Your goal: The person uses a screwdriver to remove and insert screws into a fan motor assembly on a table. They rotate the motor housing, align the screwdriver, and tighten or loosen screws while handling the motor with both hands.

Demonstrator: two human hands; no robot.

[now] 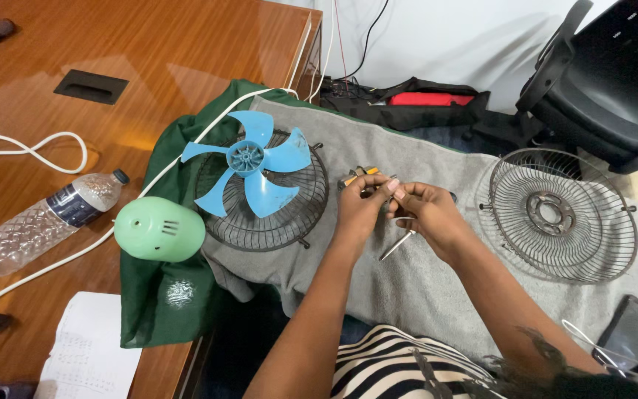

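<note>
My left hand (362, 207) and my right hand (426, 214) meet over a grey cloth (422, 288), fingertips pinched together on a small part I cannot make out. A thin metal rod (396, 245) hangs down from my right hand. Pliers with orange handles (357, 176) lie just beyond my left hand. To the left a blue five-bladed fan blade (249, 159) rests on a dark wire fan guard (293, 214). A mint-green motor housing (159, 229) lies beside it.
A second wire guard (559, 214) lies at the right on the cloth. A plastic water bottle (42, 222), white cable (31, 151) and paper sheet (90, 355) are on the wooden desk (149, 44). A phone (629, 332), black chair (607, 81) and black bag (415, 100) stand nearby.
</note>
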